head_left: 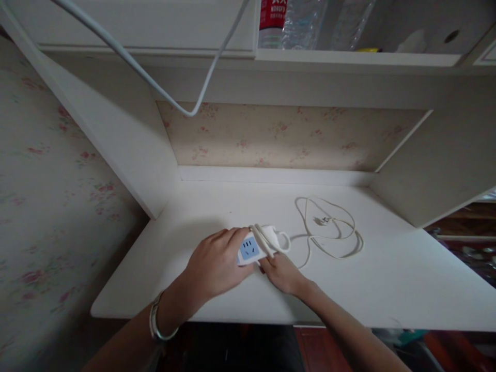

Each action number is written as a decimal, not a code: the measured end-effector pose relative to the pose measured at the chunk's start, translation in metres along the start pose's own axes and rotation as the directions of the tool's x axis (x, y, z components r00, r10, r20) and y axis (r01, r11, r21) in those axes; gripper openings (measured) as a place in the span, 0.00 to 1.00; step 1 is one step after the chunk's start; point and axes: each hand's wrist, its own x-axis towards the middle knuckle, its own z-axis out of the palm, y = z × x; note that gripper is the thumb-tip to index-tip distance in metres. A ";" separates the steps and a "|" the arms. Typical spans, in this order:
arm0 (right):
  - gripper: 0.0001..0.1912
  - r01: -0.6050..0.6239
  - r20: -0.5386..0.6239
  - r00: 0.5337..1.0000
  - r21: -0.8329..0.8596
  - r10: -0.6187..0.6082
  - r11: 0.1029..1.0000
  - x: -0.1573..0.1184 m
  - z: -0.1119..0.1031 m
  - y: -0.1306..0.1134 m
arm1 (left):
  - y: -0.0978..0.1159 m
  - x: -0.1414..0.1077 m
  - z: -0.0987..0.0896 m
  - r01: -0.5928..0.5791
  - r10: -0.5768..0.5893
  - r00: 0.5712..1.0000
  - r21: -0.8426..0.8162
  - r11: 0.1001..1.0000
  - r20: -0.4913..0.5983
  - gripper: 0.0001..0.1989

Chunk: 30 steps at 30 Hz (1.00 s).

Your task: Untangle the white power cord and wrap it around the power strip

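Observation:
A white power strip (248,249) with a blue socket face is held above the white desk, near its front edge. Wrapped over its left end is my left hand (220,261), fingers on top and thumb below. At the other end, my right hand (282,271) is closed at the strip's underside and the cord, its fingertips partly hidden. Several turns of white cord (263,241) go round the strip's right part, with a small loop sticking out to the right. The rest of the cable (354,227) lies in loose loops on the desk, its plug (321,221) among them.
The white desk (387,279) has side panels and a floral wall behind. A shelf (356,58) above holds a red-labelled bottle (273,20) and clear plastic bottles. A pale cable (155,85) hangs across the upper left. A silver bracelet (154,320) circles the left wrist.

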 end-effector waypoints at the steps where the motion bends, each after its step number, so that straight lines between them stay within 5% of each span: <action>1: 0.28 -0.003 0.018 1.000 -0.125 0.005 0.992 -0.006 -0.002 -0.004 | -0.004 0.004 0.004 0.039 -0.039 0.999 0.036 0.999 0.000 0.21; 4: 0.26 0.090 0.037 0.996 -0.512 -0.083 0.855 -0.018 -0.015 -0.016 | -0.014 0.011 0.018 0.103 -0.109 0.993 0.118 0.988 0.045 0.17; 6: 0.23 0.194 0.033 0.974 -0.625 -0.222 0.756 -0.022 -0.025 -0.024 | -0.016 0.012 0.027 0.106 -0.120 0.989 0.145 0.984 0.087 0.16; 11: 0.23 0.387 -0.005 0.823 -0.728 -0.569 0.566 -0.011 -0.048 -0.039 | -0.004 0.009 0.043 0.039 -0.072 0.970 0.144 0.989 0.230 0.19; 15: 0.25 0.487 0.021 0.754 -0.689 -0.657 0.537 0.008 -0.063 -0.044 | 0.010 0.003 0.042 -0.073 0.047 0.923 0.054 0.996 0.382 0.20; 20: 0.29 0.458 -0.040 0.859 -0.387 -0.510 0.801 0.028 -0.067 -0.036 | 0.029 -0.007 0.019 -0.133 0.146 0.905 -0.061 0.989 0.399 0.17; 23: 0.32 0.283 -0.095 0.953 -0.069 -0.288 0.957 0.034 -0.062 -0.029 | 0.038 -0.013 0.007 -0.170 0.202 0.895 -0.114 0.979 0.398 0.22; 26: 0.34 0.051 -0.064 0.997 0.194 -0.039 0.980 0.037 -0.054 -0.026 | 0.044 -0.015 0.004 -0.174 0.217 0.891 -0.141 0.975 0.398 0.26; 30: 0.35 -0.087 0.003 0.996 0.335 0.091 0.938 0.038 -0.043 -0.022 | 0.046 -0.014 0.007 -0.127 0.170 0.907 -0.135 0.983 0.385 0.27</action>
